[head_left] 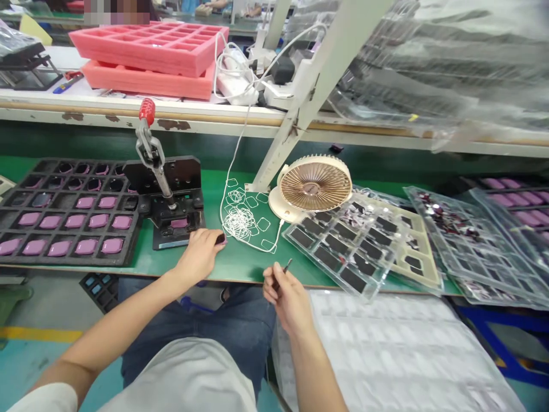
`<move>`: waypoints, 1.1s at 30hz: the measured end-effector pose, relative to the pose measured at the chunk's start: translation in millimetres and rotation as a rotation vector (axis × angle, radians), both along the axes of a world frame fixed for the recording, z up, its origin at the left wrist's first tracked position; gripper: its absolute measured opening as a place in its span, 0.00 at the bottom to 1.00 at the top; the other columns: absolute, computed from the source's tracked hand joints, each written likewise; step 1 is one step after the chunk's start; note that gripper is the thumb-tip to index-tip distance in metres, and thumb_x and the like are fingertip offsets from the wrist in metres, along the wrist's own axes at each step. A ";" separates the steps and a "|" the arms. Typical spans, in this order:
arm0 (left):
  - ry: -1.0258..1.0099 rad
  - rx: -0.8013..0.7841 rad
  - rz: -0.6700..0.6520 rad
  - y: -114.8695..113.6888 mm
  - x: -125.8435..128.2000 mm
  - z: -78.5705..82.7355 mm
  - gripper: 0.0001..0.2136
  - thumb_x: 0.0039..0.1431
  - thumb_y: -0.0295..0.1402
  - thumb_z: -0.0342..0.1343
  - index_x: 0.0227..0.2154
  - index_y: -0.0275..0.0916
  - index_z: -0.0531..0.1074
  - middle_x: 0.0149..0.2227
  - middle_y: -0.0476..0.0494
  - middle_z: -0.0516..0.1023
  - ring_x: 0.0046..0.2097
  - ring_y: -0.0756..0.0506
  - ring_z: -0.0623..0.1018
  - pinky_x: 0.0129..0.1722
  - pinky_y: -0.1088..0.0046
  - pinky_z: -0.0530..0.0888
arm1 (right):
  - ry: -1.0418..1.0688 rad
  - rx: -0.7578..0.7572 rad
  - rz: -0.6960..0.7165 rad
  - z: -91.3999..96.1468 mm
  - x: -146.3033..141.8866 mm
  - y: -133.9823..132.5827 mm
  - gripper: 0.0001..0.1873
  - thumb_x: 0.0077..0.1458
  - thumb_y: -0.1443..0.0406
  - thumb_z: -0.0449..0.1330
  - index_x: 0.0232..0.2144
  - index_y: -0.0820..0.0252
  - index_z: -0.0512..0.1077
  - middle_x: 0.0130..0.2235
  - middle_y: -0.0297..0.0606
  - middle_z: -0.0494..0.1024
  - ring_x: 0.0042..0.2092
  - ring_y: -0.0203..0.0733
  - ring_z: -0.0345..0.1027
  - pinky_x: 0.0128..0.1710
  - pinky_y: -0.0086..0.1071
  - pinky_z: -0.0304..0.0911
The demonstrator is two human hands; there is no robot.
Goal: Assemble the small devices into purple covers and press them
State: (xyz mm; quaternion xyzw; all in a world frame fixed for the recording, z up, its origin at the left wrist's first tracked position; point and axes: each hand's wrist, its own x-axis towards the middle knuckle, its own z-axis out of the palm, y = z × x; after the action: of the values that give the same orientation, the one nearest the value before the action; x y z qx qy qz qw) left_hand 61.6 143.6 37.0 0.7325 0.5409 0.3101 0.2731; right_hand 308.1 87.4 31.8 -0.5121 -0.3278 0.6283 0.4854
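Note:
My left hand [201, 253] is closed on a small purple watch case [221, 239], its dark face partly showing past the fingertips. It rests on the green bench just right of a toggle clamp fixture [158, 166] with a red handle. Another purple case [179, 223] sits in that fixture. My right hand [288, 290], at the bench's front edge, pinches a thin dark tool [289, 264]; only its tip shows, so its kind is unclear. Between and beyond the hands lies a loose heap of thin white ring gaskets [240, 223].
Left stands a black foam tray [124, 254] of purple cases. A cream fan [315, 183] stands behind the right hand, its white cable crossing the bench. Clear trays [295, 233] of dark parts overlap at right. A slanted white post [300, 109] rises mid-bench below a shelf with pink foam trays [148, 80].

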 end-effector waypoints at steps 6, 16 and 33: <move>-1.141 -0.722 0.010 -41.9 -14.1 19.1 0.24 0.69 0.44 0.63 0.63 0.39 0.74 0.52 0.31 0.83 0.47 0.39 0.84 0.43 0.65 0.79 | -0.413 0.223 0.203 13.3 -37.0 -1.5 0.27 0.67 0.39 0.61 0.35 0.56 0.75 0.27 0.32 0.67 0.28 0.39 0.59 0.29 0.32 0.57; -1.240 -0.692 0.164 -75.5 -19.2 26.0 0.24 0.65 0.40 0.70 0.62 0.43 0.78 0.54 0.37 0.83 0.49 0.42 0.81 0.51 0.65 0.79 | -0.435 0.297 0.263 4.2 -93.0 0.2 0.19 0.66 0.46 0.64 0.42 0.54 0.73 0.25 0.25 0.59 0.26 0.37 0.54 0.29 0.31 0.57; -1.353 -0.607 0.401 -88.4 -16.0 14.6 0.22 0.64 0.45 0.69 0.58 0.42 0.81 0.62 0.34 0.79 0.65 0.32 0.76 0.66 0.53 0.73 | -0.815 0.572 0.116 4.9 -122.6 -24.4 0.15 0.71 0.55 0.64 0.49 0.57 0.82 0.36 0.36 0.79 0.32 0.38 0.73 0.35 0.30 0.67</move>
State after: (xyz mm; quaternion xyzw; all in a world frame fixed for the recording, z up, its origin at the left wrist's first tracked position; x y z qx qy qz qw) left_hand 45.6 55.2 51.6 0.1640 0.4402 0.5722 0.6723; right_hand 185.5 63.0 36.7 -0.5432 -0.6778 0.2882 0.4032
